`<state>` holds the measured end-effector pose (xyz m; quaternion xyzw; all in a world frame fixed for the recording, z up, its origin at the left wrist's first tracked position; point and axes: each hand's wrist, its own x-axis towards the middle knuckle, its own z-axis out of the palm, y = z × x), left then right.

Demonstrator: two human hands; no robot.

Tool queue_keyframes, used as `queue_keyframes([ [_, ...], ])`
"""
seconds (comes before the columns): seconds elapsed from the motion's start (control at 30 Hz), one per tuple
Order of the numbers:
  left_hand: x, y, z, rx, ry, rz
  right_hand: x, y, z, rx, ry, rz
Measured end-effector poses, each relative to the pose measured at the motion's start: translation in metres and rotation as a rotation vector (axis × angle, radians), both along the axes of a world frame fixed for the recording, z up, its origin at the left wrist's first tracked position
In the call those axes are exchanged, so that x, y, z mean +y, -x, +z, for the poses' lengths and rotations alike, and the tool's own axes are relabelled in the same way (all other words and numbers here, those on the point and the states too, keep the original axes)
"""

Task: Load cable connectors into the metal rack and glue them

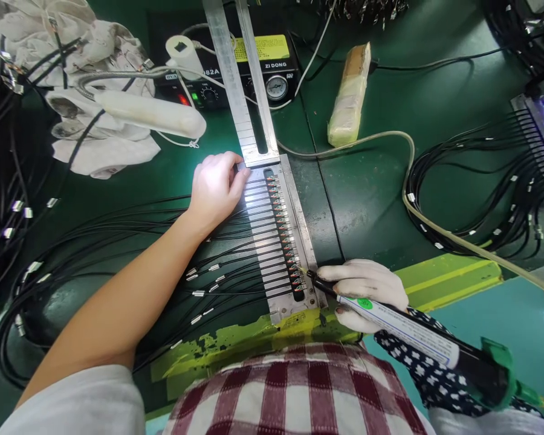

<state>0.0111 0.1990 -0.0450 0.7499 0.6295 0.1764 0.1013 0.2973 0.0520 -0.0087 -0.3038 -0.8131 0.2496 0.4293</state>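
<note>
My bare left hand [220, 187] has its fingers curled at the far left corner of a slotted metal fixture [280, 314], with thumb and index fingertip pinching its edge. Across the fixture lies a row of black cables [226, 246], their small metal connectors [284, 232] lined up along the right side with reddish-orange bits inside. In a white glove, my right hand [367, 287] is closed around a dispensing syringe [403, 332] with a black barrel, white label and green cap. The needle tip points left at connectors near the fixture's close end; whether it touches one is too small to tell.
Behind the fixture stand a metal rack [229, 78] and a black dispenser controller [290, 69] with a gauge. A white tubular lamp [149, 115] and crumpled cloth [104, 151] lie left. A wrapped block [350, 96], a hose [385, 134] and coiled cables [435, 229] lie right.
</note>
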Motion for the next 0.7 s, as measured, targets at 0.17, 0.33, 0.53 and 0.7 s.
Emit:
queue_keyframes([
  [0.17, 0.0002, -0.0006, 0.0000, -0.005, -0.007, 0.006, -0.0080, -0.0006, -0.0010, 0.028, 0.035, -0.003],
  [0.33, 0.0010, -0.0005, -0.0008, -0.004, -0.015, 0.009, -0.0089, 0.0011, -0.0048, 0.010, 0.058, 0.012],
  [0.53, 0.0010, -0.0001, -0.0006, 0.012, -0.028, 0.004, -0.0080, 0.0019, -0.0016, -0.001, 0.079, 0.005],
  [0.7, 0.0005, 0.0003, -0.0016, 0.017, -0.021, 0.006, -0.0071, 0.0022, -0.0012, 0.000, 0.070, 0.005],
])
